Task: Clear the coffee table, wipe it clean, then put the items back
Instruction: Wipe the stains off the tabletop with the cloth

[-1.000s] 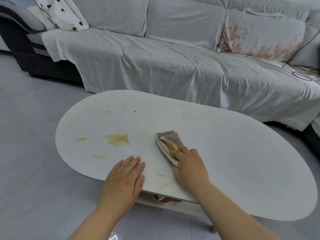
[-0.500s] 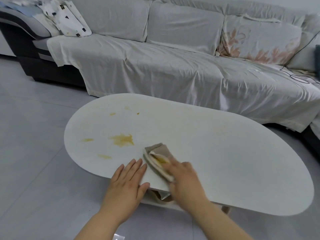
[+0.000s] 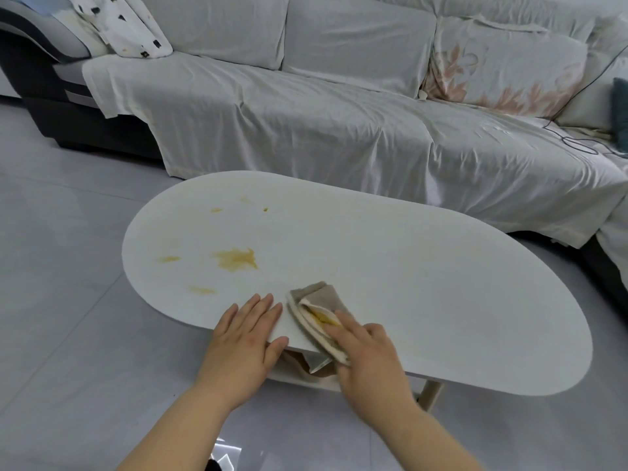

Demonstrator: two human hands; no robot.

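Coffee table bare, yellow stains, sofa behind

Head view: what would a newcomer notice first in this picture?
The yellow stains on the left part of the white oval table stand out most. At the near edge, the right hand presses a folded beige cloth, itself smeared yellow, while the left hand lies flat beside it. A sofa draped in pale sheets fills the background.
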